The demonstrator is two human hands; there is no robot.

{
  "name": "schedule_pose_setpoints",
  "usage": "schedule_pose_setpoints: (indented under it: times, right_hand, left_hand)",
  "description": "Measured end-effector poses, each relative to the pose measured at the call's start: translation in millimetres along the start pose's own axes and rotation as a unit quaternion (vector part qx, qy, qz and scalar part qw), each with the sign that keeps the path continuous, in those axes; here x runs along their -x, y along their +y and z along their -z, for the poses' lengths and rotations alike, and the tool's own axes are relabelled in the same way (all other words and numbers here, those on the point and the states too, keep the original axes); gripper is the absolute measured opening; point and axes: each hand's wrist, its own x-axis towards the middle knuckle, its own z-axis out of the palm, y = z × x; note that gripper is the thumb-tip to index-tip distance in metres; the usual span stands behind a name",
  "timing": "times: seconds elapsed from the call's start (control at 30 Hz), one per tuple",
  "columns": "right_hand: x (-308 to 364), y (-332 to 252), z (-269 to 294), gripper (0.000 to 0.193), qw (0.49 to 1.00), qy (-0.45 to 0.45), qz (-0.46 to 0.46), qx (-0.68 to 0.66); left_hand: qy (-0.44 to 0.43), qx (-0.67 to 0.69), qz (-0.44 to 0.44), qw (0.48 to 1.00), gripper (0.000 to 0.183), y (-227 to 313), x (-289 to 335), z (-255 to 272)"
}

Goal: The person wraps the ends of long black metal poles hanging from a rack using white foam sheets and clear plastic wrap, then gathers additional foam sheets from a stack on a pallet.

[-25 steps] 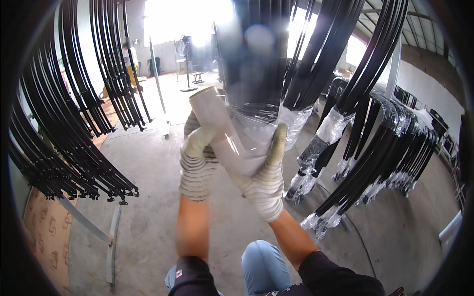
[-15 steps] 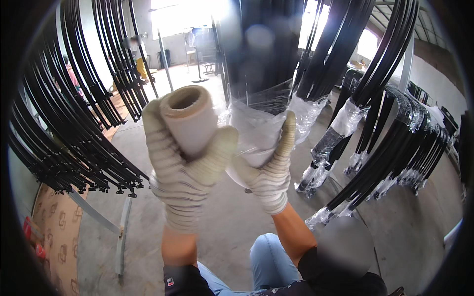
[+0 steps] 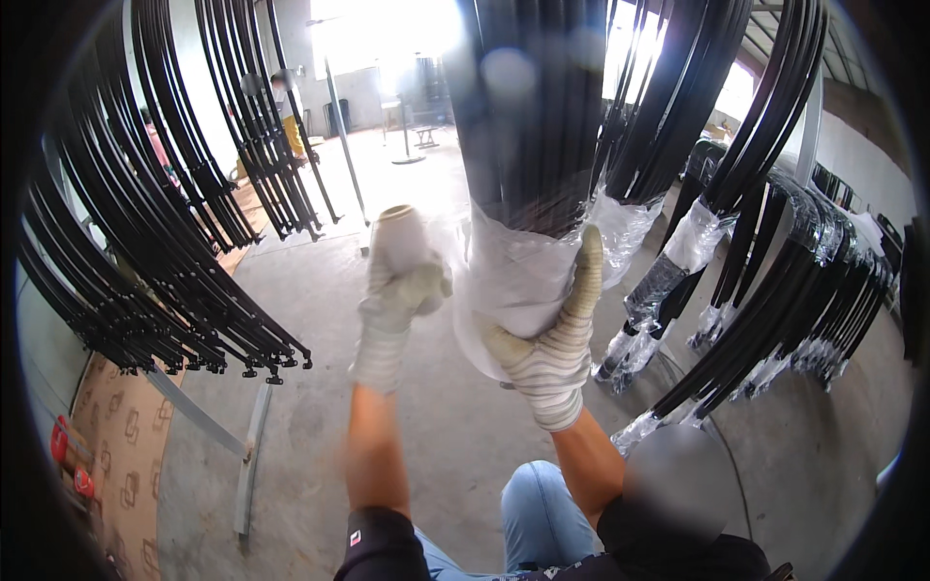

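A bundle of long black tubes (image 3: 528, 107) hangs in the middle, its lower end wrapped in white sheet and clear stretch film (image 3: 523, 266). My right hand (image 3: 554, 363), in a striped cream glove, grips this wrapped end from below right, thumb and fingers on either side. Left of the bundle and apart from it, my gloved left hand (image 3: 392, 300) is closed round a roll of stretch film (image 3: 399, 237), its core end tilted up. This hand is smeared by motion. A faint haze, perhaps film, lies between roll and bundle.
Rows of bare black tubes (image 3: 145, 232) hang at left above a metal floor rail (image 3: 254, 465). At right hang more bundles with film-wrapped ends (image 3: 683, 242), and curved wrapped ones rest lower (image 3: 765, 320). A person (image 3: 289, 116) is far back, near a stand fan (image 3: 407, 136).
My left hand with the film roll has moved farther away, and the roll has tipped. My right hand stays on the wrapped end. The whole view has shifted slightly.
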Motion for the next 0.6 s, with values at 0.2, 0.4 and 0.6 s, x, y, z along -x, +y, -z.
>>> schedule_pose_setpoints:
  times: [0.2, 0.4, 0.6]
  right_hand:
    - [-3, -3, -2, 0.101, 0.996, -0.018, 0.039, 0.073]
    - [-27, -6, 68, 0.061, 0.970, -0.097, 0.089, 0.205]
    - [-46, 38, 49, 0.065, 0.957, 0.117, -0.183, -0.191]
  left_hand:
    - [-0.003, 0.023, -0.028, 0.999, 0.057, -77, -46, -29]
    - [-0.023, 0.058, -0.010, 0.998, 0.058, -78, -50, -48]
    - [-0.057, 0.103, 0.002, 0.993, 0.059, -76, -47, -56]
